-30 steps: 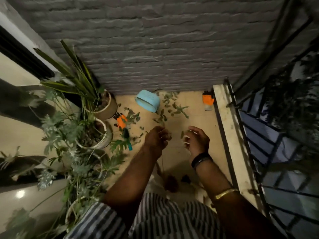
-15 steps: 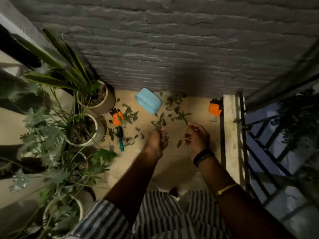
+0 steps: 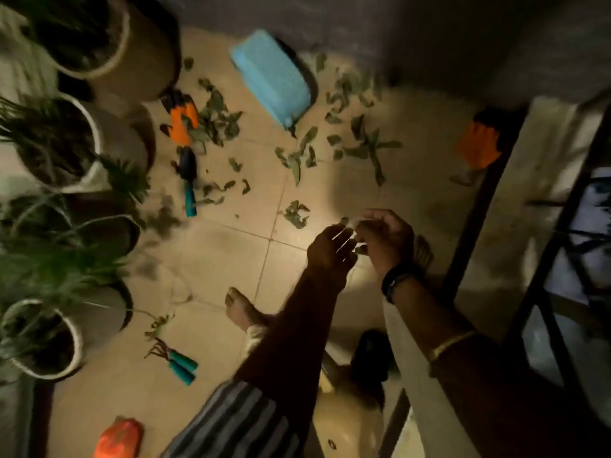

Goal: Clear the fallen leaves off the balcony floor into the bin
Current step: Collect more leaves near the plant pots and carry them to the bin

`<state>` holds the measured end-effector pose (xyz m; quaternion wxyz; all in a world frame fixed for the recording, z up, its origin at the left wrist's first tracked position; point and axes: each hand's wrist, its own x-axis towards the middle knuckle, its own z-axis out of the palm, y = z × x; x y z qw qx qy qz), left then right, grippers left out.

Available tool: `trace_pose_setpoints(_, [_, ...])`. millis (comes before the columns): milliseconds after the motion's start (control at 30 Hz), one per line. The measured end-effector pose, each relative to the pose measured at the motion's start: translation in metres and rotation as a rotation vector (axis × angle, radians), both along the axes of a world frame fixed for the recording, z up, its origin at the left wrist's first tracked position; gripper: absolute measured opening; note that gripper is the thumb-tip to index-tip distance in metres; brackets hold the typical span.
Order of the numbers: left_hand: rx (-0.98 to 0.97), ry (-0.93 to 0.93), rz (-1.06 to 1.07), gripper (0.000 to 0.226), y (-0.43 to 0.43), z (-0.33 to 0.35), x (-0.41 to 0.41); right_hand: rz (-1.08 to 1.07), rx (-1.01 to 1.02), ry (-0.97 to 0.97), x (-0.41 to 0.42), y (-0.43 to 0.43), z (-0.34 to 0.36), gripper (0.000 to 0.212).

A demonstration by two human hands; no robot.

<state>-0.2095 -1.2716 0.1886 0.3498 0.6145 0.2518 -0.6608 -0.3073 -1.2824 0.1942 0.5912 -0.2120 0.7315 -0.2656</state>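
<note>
Two hands meeting above the tiled balcony floor (image 3: 231, 246), left hand (image 3: 330, 249) fingers spread, right hand (image 3: 385, 238) curled, pinching leaves, fallen leaves (image 3: 294, 157) scattered by the far wall, beside a tipped blue bin (image 3: 271, 77).

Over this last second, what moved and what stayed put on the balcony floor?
The view tipped down and closer. The two hands drew together: left hand now meets right hand, fingers touching, apparently around a few leaves; the grip is blurred. The leaves, blue bin on its side, and trowel lie where they were.
</note>
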Motion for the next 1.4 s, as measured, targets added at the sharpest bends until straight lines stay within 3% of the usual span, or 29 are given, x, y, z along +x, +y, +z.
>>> trace_pose_setpoints(200, [0.082, -0.025, -0.1, 0.015, 0.04, -0.162, 0.015, 0.278, 0.146, 0.182, -0.006, 0.014, -0.223, 0.015])
trace_pose_setpoints(267, [0.106, -0.036, -0.139, 0.014, 0.059, -0.205, 0.026, 0.495, 0.099, 0.345, 0.003, 0.02, -0.284, 0.018])
trace_pose_setpoints(367, [0.105, -0.022, -0.152, 0.016, 0.078, -0.261, 0.035, 0.783, -0.005, 0.561, 0.016, 0.03, -0.35, 0.033])
trace_pose_setpoints(467, [0.069, -0.007, -0.115, 0.02, 0.085, -0.291, 0.044, 0.792, -0.095, 0.61, 0.023, 0.035, -0.383, 0.022])
trace_pose_setpoints(533, [0.034, -0.017, -0.128, 0.03, 0.084, -0.302, 0.048, 0.753, -0.074, 0.578, 0.022, 0.034, -0.389, 0.007])
trace_pose_setpoints(600, [0.015, -0.044, -0.144, 0.029, 0.078, -0.302, 0.05, 0.695, -0.043, 0.434, 0.027, 0.037, -0.379, 0.007])
trace_pose_setpoints(700, [-0.005, -0.071, -0.136, 0.019, 0.063, -0.291, 0.057, 0.67, -0.078, 0.266, 0.05, 0.05, -0.343, 0.013])
trace_pose_setpoints(833, [-0.007, -0.174, -0.125, 0.032, 0.043, -0.288, 0.076, 0.672, -0.132, 0.132, 0.086, 0.055, -0.312, 0.035])
trace_pose_setpoints(900, [0.07, -0.294, -0.033, 0.03, 0.036, -0.29, 0.093, 0.674, -0.152, 0.069, 0.1, 0.043, -0.311, 0.033])
trace_pose_setpoints(1000, [0.114, -0.387, 0.096, 0.019, 0.032, -0.3, 0.124, 0.739, -0.256, 0.276, 0.118, 0.02, -0.321, 0.027])
trace_pose_setpoints(1100, [0.106, -0.368, 0.115, 0.015, 0.035, -0.316, 0.147, 1.023, -0.291, 0.534, 0.135, 0.001, -0.345, 0.057])
trace_pose_setpoints(1167, [0.141, -0.359, 0.105, 0.012, 0.039, -0.326, 0.154, 1.234, -0.316, 0.606, 0.143, -0.001, -0.366, 0.066])
trace_pose_setpoints(1300, [0.15, -0.329, 0.074, 0.015, 0.05, -0.333, 0.154, 1.401, -0.465, 0.568, 0.142, 0.009, -0.394, 0.029])
trace_pose_setpoints(1400, [0.149, -0.274, 0.123, 0.014, 0.055, -0.33, 0.148, 1.166, -0.427, 0.481, 0.132, 0.012, -0.393, 0.015])
